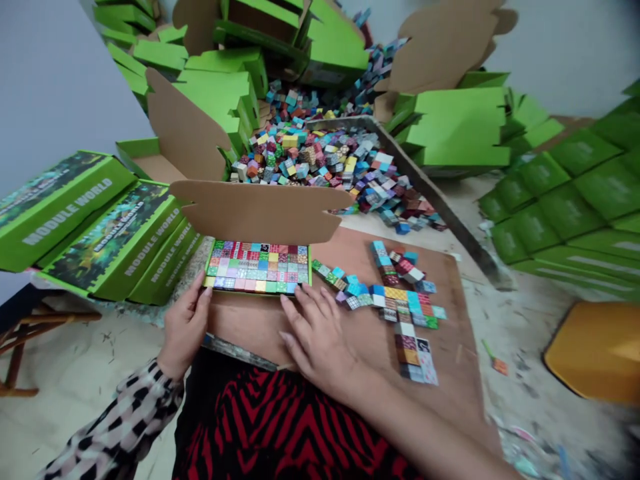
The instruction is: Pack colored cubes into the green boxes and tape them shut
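Observation:
A shallow green cardboard box (311,263) lies on the brown board in front of me, its brown lid raised at the back. Rows of small patterned cubes (250,265) fill it, in many colours. At the front left corner, my left hand (186,327) grips the box between thumb and fingers. My right hand (323,337) rests open near the front right corner, fingers spread and fingertips at the front edge. Just right of it, several rows of cubes (397,293) lie on the board (360,393), some lined up and some at angles.
A large heap of loose cubes (320,157) lies behind the box, edged on the right by a grey strip (425,180). Closed green boxes (107,233) are stacked at left, more boxes (575,187) at right. Open boxes (460,123) stand behind. A yellow stool (595,350) is at right.

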The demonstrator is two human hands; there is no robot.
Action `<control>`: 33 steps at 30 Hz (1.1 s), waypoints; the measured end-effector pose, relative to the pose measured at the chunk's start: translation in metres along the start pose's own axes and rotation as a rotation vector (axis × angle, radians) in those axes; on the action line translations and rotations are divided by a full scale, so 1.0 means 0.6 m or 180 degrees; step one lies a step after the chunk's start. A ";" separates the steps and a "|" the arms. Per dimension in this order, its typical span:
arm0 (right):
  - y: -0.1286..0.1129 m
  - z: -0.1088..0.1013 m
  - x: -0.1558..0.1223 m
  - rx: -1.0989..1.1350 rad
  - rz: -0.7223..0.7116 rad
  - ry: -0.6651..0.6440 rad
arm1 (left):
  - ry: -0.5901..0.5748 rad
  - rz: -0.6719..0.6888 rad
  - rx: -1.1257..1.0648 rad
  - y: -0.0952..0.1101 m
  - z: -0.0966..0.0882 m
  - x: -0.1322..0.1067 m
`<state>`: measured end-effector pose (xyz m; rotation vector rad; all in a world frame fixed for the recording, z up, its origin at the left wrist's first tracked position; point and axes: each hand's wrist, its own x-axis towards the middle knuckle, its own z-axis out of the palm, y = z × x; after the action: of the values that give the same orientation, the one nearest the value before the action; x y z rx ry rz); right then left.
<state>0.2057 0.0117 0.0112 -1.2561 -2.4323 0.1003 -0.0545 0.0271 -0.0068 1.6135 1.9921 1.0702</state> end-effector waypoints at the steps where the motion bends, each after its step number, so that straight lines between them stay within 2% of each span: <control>1: 0.000 0.000 0.000 0.0025 -0.0001 -0.0024 | -0.0008 0.0020 0.0053 -0.002 0.001 -0.001; 4: 0.009 -0.005 -0.004 0.0130 -0.0027 0.0046 | -0.0091 0.0002 0.0038 -0.008 0.006 -0.004; 7: 0.043 -0.018 -0.009 0.0224 0.0206 0.0462 | -0.0140 0.0126 -0.0065 -0.005 0.009 -0.008; 10: 0.095 -0.037 -0.012 0.0196 0.0970 0.0693 | 0.0125 0.0725 0.0216 0.014 0.007 -0.018; 12: 0.129 -0.049 -0.013 0.0318 0.1355 0.0448 | 0.0371 0.1294 0.0414 0.033 0.005 -0.029; 14: 0.156 -0.057 -0.014 0.0573 0.1432 0.0053 | 0.0383 0.1918 0.0431 0.055 0.008 -0.041; 16: 0.174 -0.061 -0.016 0.0835 0.1288 -0.0267 | 0.0011 0.2548 0.0296 0.078 0.020 -0.052; 19: 0.184 -0.063 -0.018 0.1044 0.0980 -0.0581 | -0.0990 0.3235 0.0070 0.107 0.055 -0.061; 22: 0.186 -0.061 -0.018 0.1016 0.0779 -0.0684 | -0.1663 0.3487 0.0212 0.131 0.093 -0.064; 25: 0.186 -0.058 -0.016 0.0902 0.0693 -0.0635 | -0.2151 0.3431 0.0673 0.154 0.124 -0.066; 28: 0.189 -0.058 -0.015 0.0780 0.0709 -0.0622 | -0.2370 0.3331 0.1073 0.176 0.149 -0.068; 33: 0.189 -0.064 -0.018 0.0453 0.0868 -0.0438 | -0.2139 0.3238 0.1364 0.190 0.176 -0.071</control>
<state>0.3127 0.0661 0.0154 -1.5517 -2.3027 0.4413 0.1063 0.0284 0.0017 2.8412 0.9362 0.2060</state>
